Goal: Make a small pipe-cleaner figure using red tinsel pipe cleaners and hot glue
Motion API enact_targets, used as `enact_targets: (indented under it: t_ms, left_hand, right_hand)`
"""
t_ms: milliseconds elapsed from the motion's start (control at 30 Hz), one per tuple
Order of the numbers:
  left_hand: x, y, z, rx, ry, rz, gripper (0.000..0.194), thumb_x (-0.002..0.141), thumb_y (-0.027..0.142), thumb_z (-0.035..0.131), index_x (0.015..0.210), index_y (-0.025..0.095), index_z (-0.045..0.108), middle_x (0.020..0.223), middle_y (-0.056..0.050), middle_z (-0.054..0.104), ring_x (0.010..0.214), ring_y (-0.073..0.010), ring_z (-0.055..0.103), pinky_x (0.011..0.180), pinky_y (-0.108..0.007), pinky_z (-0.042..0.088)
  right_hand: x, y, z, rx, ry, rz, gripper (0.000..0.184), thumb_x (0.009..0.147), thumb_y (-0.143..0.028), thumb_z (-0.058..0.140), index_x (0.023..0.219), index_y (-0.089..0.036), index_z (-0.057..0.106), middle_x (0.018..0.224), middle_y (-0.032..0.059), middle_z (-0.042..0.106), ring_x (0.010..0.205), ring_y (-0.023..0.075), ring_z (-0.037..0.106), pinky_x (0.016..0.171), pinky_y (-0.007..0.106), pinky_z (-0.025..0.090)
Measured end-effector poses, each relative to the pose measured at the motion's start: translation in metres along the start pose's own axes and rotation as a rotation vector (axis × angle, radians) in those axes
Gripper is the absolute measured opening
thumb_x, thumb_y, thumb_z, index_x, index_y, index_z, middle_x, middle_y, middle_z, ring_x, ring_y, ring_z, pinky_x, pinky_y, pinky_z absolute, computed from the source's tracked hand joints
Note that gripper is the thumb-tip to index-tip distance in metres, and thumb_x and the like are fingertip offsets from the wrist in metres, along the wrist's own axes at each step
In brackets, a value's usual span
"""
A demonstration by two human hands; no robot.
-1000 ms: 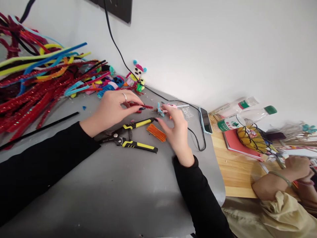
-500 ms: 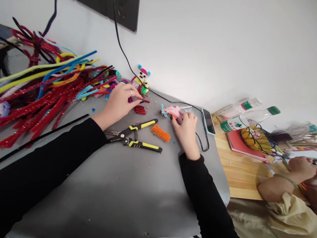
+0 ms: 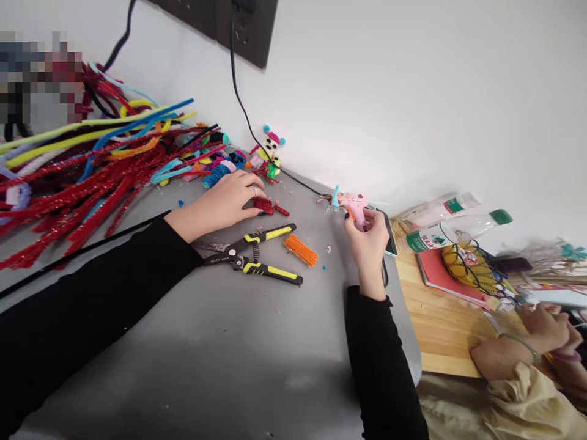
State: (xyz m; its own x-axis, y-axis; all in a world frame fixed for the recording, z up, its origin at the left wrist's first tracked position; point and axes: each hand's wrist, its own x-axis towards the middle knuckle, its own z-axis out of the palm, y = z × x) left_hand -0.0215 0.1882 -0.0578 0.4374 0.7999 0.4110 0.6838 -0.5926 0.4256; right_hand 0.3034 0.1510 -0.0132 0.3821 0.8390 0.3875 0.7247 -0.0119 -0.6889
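Note:
My left hand (image 3: 229, 205) is closed, thumb and fingers around a short folded piece of red glittery pipe cleaner (image 3: 265, 206) on the grey table. A smaller red piece (image 3: 281, 211) lies just beside it. My right hand (image 3: 370, 241) grips the handle of a pink hot glue gun (image 3: 356, 200), whose nozzle points left; a light blue bit sits near the nozzle. Between my hands lie an orange folded pipe-cleaner piece (image 3: 300, 250) and black-and-yellow pliers (image 3: 247, 256), their handles spread. Behind my left hand, small pipe-cleaner figures (image 3: 270, 146) stand by the wall.
Many coloured pipe cleaners (image 3: 114, 165) heap at the left. A black cable (image 3: 243, 104) hangs from the wall socket panel (image 3: 247, 30). At right are a phone (image 3: 391, 235), plastic bottles (image 3: 431, 238), a yellow netted item (image 3: 472, 266) and another person's arm (image 3: 509, 351).
My right hand has moved right, carrying the glue gun with it. My left hand has come down and onto the red piece. The view has shifted slightly.

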Motion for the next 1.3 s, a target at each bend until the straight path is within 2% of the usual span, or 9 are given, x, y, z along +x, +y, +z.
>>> enact_targets:
  t_ms: [100, 267, 467, 567, 700, 833, 1033, 1133, 1300]
  left_hand:
    - [0.000, 0.005, -0.001, -0.046, 0.036, 0.030, 0.018, 0.090, 0.035, 0.064, 0.096, 0.022, 0.076, 0.118, -0.010, 0.074, 0.116, -0.0321, 0.065, 0.105, -0.048, 0.049]
    - [0.002, 0.014, -0.005, -0.035, 0.057, -0.030, 0.013, 0.089, 0.032, 0.061, 0.087, 0.023, 0.071, 0.087, -0.004, 0.076, 0.091, -0.0270, 0.069, 0.091, -0.042, 0.049]
    - [0.000, 0.014, -0.005, -0.063, 0.178, -0.060, 0.019, 0.092, 0.033, 0.060, 0.095, 0.023, 0.076, 0.087, -0.005, 0.080, 0.084, -0.0268, 0.068, 0.087, -0.043, 0.050]
    - [-0.001, 0.013, -0.003, -0.023, 0.213, -0.070, 0.021, 0.094, 0.033, 0.058, 0.092, 0.024, 0.078, 0.090, -0.007, 0.079, 0.089, -0.0289, 0.066, 0.093, -0.047, 0.048]
    - [-0.001, 0.017, -0.003, 0.020, 0.136, -0.062, 0.028, 0.098, 0.034, 0.054, 0.093, 0.023, 0.079, 0.099, -0.009, 0.077, 0.100, -0.0315, 0.064, 0.099, -0.052, 0.045]
    - [0.005, 0.028, -0.002, 0.022, 0.052, -0.031, 0.037, 0.103, 0.031, 0.044, 0.106, 0.020, 0.080, 0.112, -0.011, 0.075, 0.110, -0.0314, 0.062, 0.100, -0.050, 0.045]
    - [0.014, 0.037, 0.011, 0.051, -0.054, -0.047, 0.025, 0.097, 0.028, 0.056, 0.100, 0.018, 0.079, 0.117, -0.011, 0.074, 0.116, -0.0330, 0.059, 0.099, -0.050, 0.046]
    - [0.016, 0.041, 0.013, 0.052, -0.069, -0.069, 0.023, 0.096, 0.026, 0.057, 0.098, 0.017, 0.079, 0.116, -0.011, 0.073, 0.114, -0.0324, 0.059, 0.097, -0.049, 0.046]
    - [0.016, 0.045, 0.013, 0.051, -0.067, -0.091, 0.023, 0.094, 0.031, 0.064, 0.104, 0.016, 0.078, 0.117, -0.012, 0.073, 0.114, -0.0334, 0.059, 0.097, -0.049, 0.047]
  right_hand:
    - [-0.004, -0.006, 0.004, 0.082, -0.032, 0.011, 0.039, 0.070, -0.041, 0.068, 0.103, -0.018, 0.064, 0.102, 0.0087, 0.072, 0.077, 0.0179, 0.061, 0.072, 0.034, 0.051]
    - [-0.011, -0.012, 0.008, 0.117, -0.048, -0.045, 0.037, 0.071, -0.041, 0.066, 0.101, -0.019, 0.063, 0.098, 0.0063, 0.071, 0.074, 0.0154, 0.057, 0.070, 0.033, 0.049]
    - [-0.011, -0.006, 0.011, 0.114, -0.083, -0.043, 0.045, 0.072, -0.046, 0.070, 0.106, -0.019, 0.060, 0.106, 0.0083, 0.069, 0.080, 0.0171, 0.057, 0.073, 0.034, 0.051]
    - [-0.012, -0.002, 0.015, 0.063, -0.118, -0.077, 0.048, 0.070, -0.049, 0.074, 0.105, -0.019, 0.061, 0.098, 0.0058, 0.067, 0.074, 0.0163, 0.052, 0.070, 0.034, 0.049]
    - [-0.010, -0.004, 0.023, 0.004, -0.090, -0.198, 0.036, 0.075, -0.043, 0.069, 0.102, -0.019, 0.062, 0.086, 0.0014, 0.061, 0.071, 0.0164, 0.050, 0.068, 0.033, 0.046]
    - [0.000, -0.010, 0.033, -0.018, -0.049, -0.269, 0.038, 0.079, -0.041, 0.068, 0.109, -0.018, 0.062, 0.083, 0.0001, 0.060, 0.071, 0.0163, 0.050, 0.070, 0.033, 0.046]
    - [0.005, -0.009, 0.040, -0.059, -0.068, -0.375, 0.037, 0.083, -0.039, 0.067, 0.113, -0.018, 0.062, 0.086, 0.0020, 0.064, 0.071, 0.0170, 0.051, 0.073, 0.034, 0.049]
    - [0.000, -0.007, 0.036, -0.085, -0.079, -0.417, 0.034, 0.084, -0.039, 0.066, 0.112, -0.019, 0.062, 0.081, 0.0001, 0.061, 0.069, 0.0170, 0.051, 0.072, 0.034, 0.049]
    - [-0.006, -0.005, 0.033, -0.109, -0.087, -0.433, 0.032, 0.086, -0.038, 0.064, 0.111, -0.017, 0.064, 0.078, -0.0004, 0.058, 0.066, 0.0164, 0.049, 0.068, 0.033, 0.048]
